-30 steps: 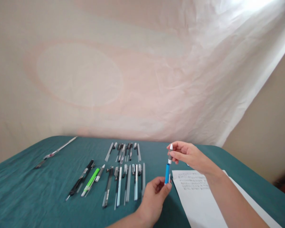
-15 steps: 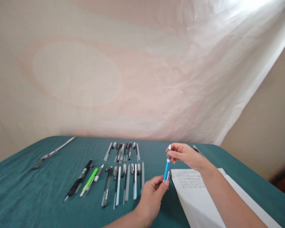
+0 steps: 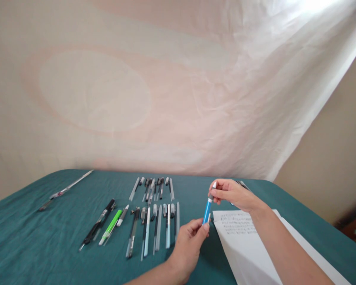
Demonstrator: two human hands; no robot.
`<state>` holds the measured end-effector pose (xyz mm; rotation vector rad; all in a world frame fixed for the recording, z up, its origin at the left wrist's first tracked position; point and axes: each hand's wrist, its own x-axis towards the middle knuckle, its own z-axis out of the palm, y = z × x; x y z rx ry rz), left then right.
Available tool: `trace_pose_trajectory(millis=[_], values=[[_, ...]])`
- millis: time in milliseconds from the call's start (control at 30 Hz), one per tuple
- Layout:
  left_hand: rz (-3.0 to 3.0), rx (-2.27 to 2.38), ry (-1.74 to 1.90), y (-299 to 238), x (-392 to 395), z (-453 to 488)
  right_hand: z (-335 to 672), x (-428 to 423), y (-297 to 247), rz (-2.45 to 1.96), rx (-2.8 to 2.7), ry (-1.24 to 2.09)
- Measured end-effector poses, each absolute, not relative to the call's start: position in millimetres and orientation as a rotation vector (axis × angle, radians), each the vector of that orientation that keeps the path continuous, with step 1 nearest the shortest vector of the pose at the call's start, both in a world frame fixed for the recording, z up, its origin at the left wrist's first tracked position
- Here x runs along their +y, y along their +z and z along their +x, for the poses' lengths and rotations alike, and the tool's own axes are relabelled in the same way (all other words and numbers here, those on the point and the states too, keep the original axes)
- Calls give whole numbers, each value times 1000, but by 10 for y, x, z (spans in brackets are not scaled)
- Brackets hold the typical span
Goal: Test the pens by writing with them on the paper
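A blue pen (image 3: pixel 207 211) with a grey grip and white tip is held tilted above the table, tip up. My left hand (image 3: pixel 190 241) is closed on its lower blue end. The fingers of my right hand (image 3: pixel 230 194) pinch the grey grip section near the white tip. Left of my hands lies a row of pen parts (image 3: pixel 157 227), with barrels, caps and refills side by side. A green pen barrel (image 3: pixel 111 227) lies further left, beside a grey-and-white pen tip section (image 3: pixel 123 215).
Written paper sheets (image 3: pixel 240 245) lie under my right forearm. A black pen (image 3: pixel 98 225) rests left of the green barrel. More pen parts (image 3: pixel 152 189) are grouped at the back. A long clear pen piece (image 3: pixel 72 185) lies far left on the green tablecloth (image 3: pixel 47 245).
The pen's upper end leans slightly more to the right, still in both hands. The view has shifted a little; the things on the table have stayed put.
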<state>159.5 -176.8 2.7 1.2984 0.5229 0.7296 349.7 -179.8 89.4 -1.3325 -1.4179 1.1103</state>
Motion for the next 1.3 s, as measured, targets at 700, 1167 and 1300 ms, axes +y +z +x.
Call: trace_pose_trajectory(millis=[700,1167,1300], values=[[998,489,707,12,-1756,1630,3620,-1773,829,-1296,-1438,1179],[515,516,630,57,-1768,1650,3546,-1746,785,-1255,-1304,1219],[535,526,653,18,-1774,1659,3510,-1751,799,-1256,-1331,1191]])
